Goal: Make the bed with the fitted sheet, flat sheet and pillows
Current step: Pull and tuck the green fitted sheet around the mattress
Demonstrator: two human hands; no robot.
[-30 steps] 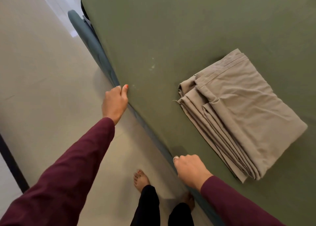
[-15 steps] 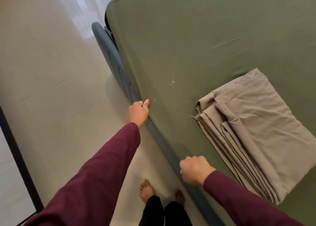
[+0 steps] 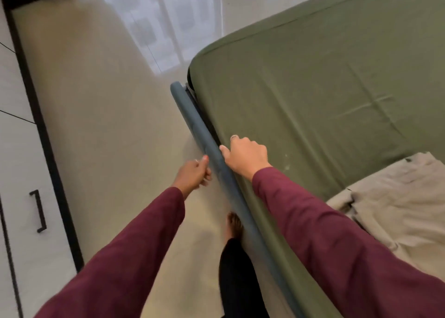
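Observation:
The green fitted sheet (image 3: 313, 96) covers the mattress on the right, and its near corner shows at the top. A blue-grey bed rail (image 3: 204, 134) runs diagonally along the mattress side. My right hand (image 3: 245, 155) is curled over the mattress edge, its fingers closed on the fitted sheet where it meets the rail. My left hand (image 3: 192, 174) is a loose fist on the floor side of the rail, thumb against it, with nothing visible inside. The folded beige flat sheet (image 3: 397, 209) lies on the bed at the lower right, partly behind my right sleeve. No pillows are in view.
A glossy beige floor (image 3: 108, 125) lies left of the bed, with a window reflected in it at the top. A white wardrobe (image 3: 16, 173) with black trim and a black handle (image 3: 39, 210) stands at the far left. My bare foot (image 3: 234, 224) is beside the rail.
I have moved along the bed side toward its corner. My right hand slid up the sheet edge past my left, which has come off the sheet onto the rail's outer side.

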